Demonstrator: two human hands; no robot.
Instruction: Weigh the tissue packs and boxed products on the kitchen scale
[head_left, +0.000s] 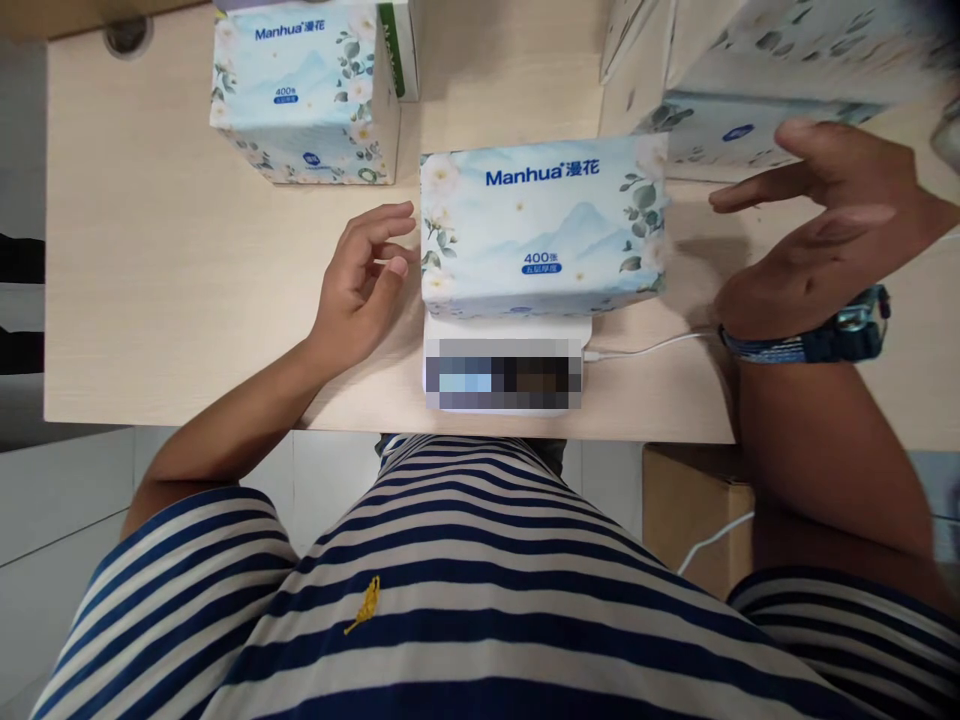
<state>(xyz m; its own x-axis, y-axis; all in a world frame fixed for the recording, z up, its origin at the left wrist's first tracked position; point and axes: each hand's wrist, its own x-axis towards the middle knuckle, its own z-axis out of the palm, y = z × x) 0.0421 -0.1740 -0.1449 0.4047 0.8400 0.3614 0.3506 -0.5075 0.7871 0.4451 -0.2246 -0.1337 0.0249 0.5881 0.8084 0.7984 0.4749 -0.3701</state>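
Observation:
A pack of tissues [544, 225], pale blue with printed flowers and a mountain, rests on a white device [510, 328] like a small scale, whose display is blurred out. My left hand [364, 285] is open beside the pack's left side, with fingers slightly bent and a small gap from it. Over to the right, my right hand [832, 220] is open and holds nothing, thumb and fingers apart. It is in front of more stacked tissue packs [709, 125]; whether it touches them I cannot tell. A dark watch or band circles that wrist.
At the back left of the wooden table [150, 300] stands another tissue pack [300, 85], with a green-and-white box [405, 50] behind it. A white cable [652, 347] runs from the device to the right. Below the table edge is a cardboard box [690, 500].

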